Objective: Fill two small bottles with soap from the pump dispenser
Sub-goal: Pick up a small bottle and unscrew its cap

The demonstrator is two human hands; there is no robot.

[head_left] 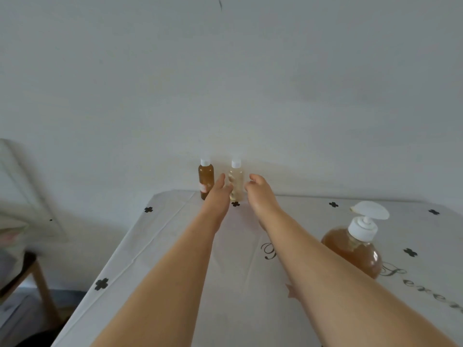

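Note:
Two small bottles with white caps stand upright at the table's far edge against the wall. The left bottle (206, 177) looks dark amber; the right bottle (236, 182) is clear with a pale tint. My left hand (218, 195) reaches between them, fingers straight, its tips beside the clear bottle. My right hand (259, 194) is just right of the clear bottle with fingers loosely curled, holding nothing. The pump dispenser (355, 249), round and full of amber soap with a white pump head, stands at the right, beside my right forearm.
The table wears a white cloth (162, 246) with black flower marks and script lettering. A plain wall rises right behind the bottles. A wooden chair or stool (37, 279) with pale items on it stands to the left of the table.

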